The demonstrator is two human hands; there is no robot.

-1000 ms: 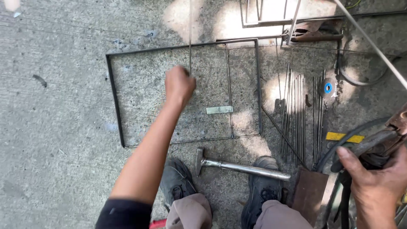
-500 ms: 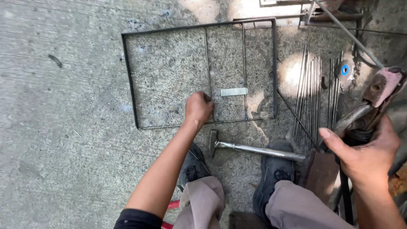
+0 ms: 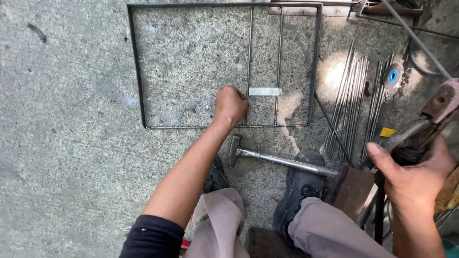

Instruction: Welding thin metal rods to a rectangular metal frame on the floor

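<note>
Rectangular frame of thin dark steel bar (image 3: 138,71) lies flat on the grey concrete floor (image 3: 62,157), top edge near the upper border of the view. Two thin vertical rods cross its right half, bridged by a small flat bright metal strip (image 3: 265,91). Left hand (image 3: 230,105) reaches in over the frame's lower edge, fingers curled into a closed fist beside the left rod (image 3: 249,52); whether they actually pinch the rod I cannot tell, knuckles cover it. Right hand (image 3: 413,174) sits at the right edge, well apart from the frame, fingers wrapped tight round the dark handle of a rusty welding electrode holder (image 3: 432,114), thumb stretched out along it. Steel hammer with a bright tubular handle (image 3: 282,160) lies on the floor just below the frame, between the person's two dark shoes. Bundle of thin grey welding rods (image 3: 354,91) lies right of the frame, a small blue-centred disc (image 3: 392,76) just beside them. Grey trouser knees at the bottom of the view.
</note>
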